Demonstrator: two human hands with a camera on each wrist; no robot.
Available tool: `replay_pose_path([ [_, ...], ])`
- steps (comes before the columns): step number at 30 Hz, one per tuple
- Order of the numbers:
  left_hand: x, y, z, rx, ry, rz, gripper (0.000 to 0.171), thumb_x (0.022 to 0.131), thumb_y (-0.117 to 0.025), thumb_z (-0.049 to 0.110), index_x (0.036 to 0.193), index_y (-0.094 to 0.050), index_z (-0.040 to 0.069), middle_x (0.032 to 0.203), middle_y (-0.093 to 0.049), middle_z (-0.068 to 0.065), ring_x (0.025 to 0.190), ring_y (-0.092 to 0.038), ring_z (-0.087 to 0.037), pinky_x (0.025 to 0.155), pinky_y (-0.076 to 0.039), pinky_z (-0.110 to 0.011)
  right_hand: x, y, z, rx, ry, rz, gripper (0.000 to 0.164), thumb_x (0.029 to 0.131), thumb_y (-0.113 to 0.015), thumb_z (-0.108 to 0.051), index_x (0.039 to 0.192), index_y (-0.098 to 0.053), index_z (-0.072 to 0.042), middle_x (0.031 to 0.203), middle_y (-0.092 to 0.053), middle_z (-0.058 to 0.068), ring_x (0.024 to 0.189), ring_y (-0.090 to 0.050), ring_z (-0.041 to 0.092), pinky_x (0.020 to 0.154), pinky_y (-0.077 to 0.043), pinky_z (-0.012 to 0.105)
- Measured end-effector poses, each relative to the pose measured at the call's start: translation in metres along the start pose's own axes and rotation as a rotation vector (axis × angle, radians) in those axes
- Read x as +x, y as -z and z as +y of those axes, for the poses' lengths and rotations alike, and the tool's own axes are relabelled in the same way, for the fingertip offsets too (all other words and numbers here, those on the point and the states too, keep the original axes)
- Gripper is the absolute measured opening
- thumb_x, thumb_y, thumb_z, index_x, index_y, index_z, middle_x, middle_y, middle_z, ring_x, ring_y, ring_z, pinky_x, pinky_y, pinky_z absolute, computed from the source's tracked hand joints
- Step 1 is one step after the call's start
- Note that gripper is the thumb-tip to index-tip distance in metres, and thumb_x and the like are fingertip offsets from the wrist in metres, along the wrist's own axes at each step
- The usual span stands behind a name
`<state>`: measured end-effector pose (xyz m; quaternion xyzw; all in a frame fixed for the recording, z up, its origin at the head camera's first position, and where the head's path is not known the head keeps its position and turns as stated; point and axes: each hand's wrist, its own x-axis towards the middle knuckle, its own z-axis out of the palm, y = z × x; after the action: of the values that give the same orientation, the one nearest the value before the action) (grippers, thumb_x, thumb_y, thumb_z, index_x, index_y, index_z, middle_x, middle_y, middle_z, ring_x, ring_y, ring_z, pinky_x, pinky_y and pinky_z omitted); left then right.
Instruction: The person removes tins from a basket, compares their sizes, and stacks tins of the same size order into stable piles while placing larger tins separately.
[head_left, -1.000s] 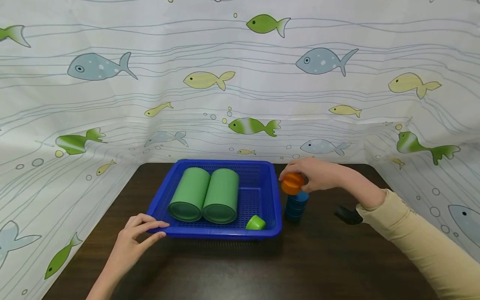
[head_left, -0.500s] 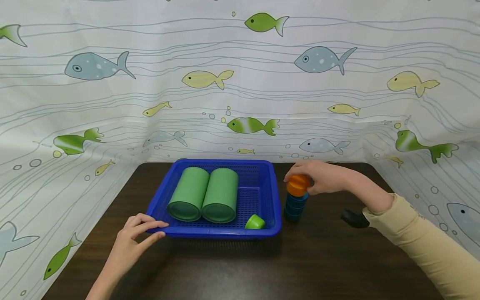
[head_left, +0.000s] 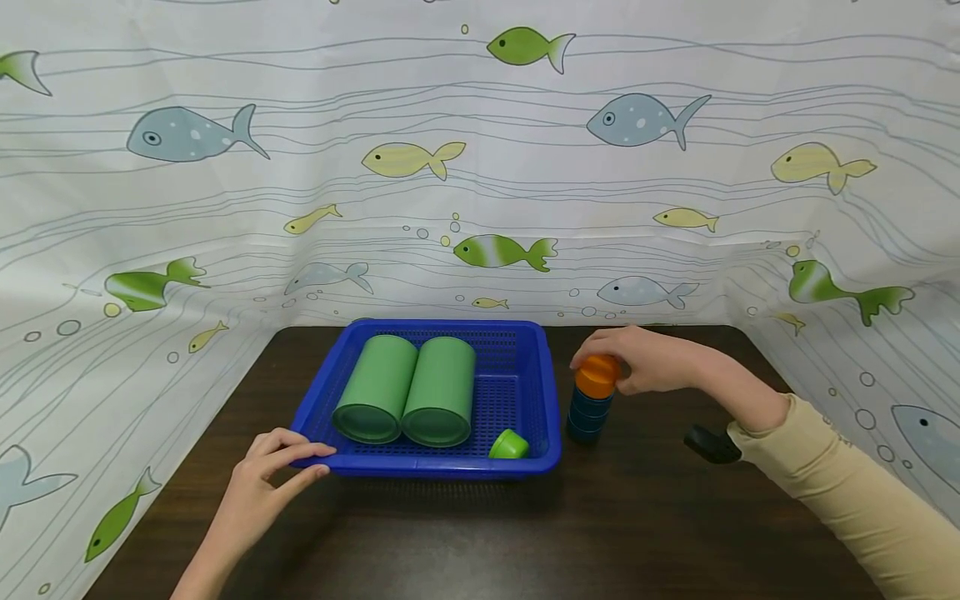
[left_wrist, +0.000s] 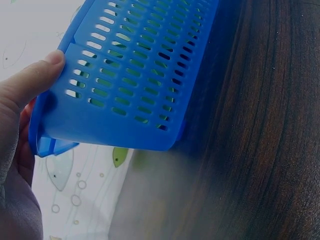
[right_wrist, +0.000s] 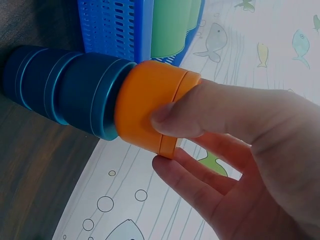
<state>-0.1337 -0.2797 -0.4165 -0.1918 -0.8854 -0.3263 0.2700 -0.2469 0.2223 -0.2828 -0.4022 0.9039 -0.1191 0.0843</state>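
Note:
My right hand (head_left: pixel 637 358) grips an orange cup (head_left: pixel 596 377) between thumb and fingers. The cup meets the top of an upright stack of blue cups (head_left: pixel 588 417), right of the basket. In the right wrist view, the orange cup (right_wrist: pixel 150 105) lines up with the blue stack (right_wrist: pixel 65 90), apparently touching its end. My left hand (head_left: pixel 258 479) pinches the front left corner of a blue plastic basket (head_left: pixel 442 462); the left wrist view has the thumb (left_wrist: pixel 42 72) against its rim. Inside lie two large green cylinders (head_left: pixel 377 379) side by side and a small lime-green cup (head_left: pixel 509 445).
A dark wooden table (head_left: pixel 487 542) carries everything. White fish-print sheeting (head_left: pixel 525 192) rises behind and at both sides, close to the table's edges. A black object (head_left: pixel 711 444) sits at the right cuff, probably the wrist camera.
My right hand has moved slightly right and down, bringing the orange cup over and down against the blue stack's top. The left hand keeps its hold on the basket.

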Motion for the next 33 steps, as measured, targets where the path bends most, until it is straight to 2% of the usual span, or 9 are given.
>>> replay_pose_path([
  [16,-0.0004,-0.0006,-0.0015,-0.002,-0.012,0.001,0.037,0.071,-0.084,-0.001,0.097,-0.078,0.024,0.095,-0.058,0.016,0.099,-0.043,0.003,0.081,-0.032,-0.012,-0.0006,-0.0021,0.0012,0.006,-0.014,-0.001,0.058,0.077,-0.070,0.010,0.124,-0.062,-0.023,0.128,-0.061,0.000,0.110,-0.058,0.021,0.095,-0.052,0.046],
  [33,-0.0008,-0.0010,-0.0008,-0.018,0.003,-0.002,0.034,0.071,-0.084,-0.001,0.097,-0.078,0.021,0.094,-0.059,0.015,0.099,-0.042,0.002,0.082,-0.032,-0.013,-0.0021,-0.0006,0.0016,0.012,0.001,-0.002,0.059,0.078,-0.068,0.012,0.125,-0.062,-0.023,0.128,-0.062,0.001,0.108,-0.058,0.021,0.093,-0.052,0.046],
])
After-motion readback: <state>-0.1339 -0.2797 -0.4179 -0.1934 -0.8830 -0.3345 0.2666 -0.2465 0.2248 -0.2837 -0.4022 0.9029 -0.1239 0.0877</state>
